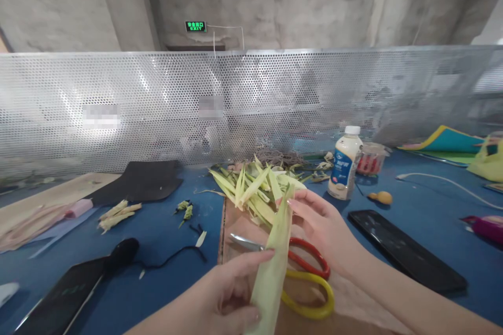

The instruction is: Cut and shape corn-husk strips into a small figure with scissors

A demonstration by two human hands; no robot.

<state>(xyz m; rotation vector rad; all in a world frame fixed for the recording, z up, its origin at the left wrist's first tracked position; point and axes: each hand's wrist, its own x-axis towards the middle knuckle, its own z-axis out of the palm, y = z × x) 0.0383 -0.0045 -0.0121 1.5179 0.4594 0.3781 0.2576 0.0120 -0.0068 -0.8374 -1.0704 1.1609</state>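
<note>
A long pale-green corn husk (274,267) stretches between my two hands, over a brown board (231,220). My left hand (228,293) grips its near part, thumb and fingers at the left edge. Higher up, my right hand (318,217) pinches the far end between thumb and fingers. Beneath the husk lie scissors (310,311) with one red and one yellow handle loop; the husk covers their middle, and the blade tips point left. A heap of loose corn husks (251,183) lies just beyond my hands.
A white-capped bottle (346,165) and a clear plastic tub (371,159) stand behind my right hand. A black phone (406,251) lies right, another phone (66,293) left. Small husk bundles (118,214) and a black sheet (143,180) are at left. A perforated metal panel (157,99) borders the blue table.
</note>
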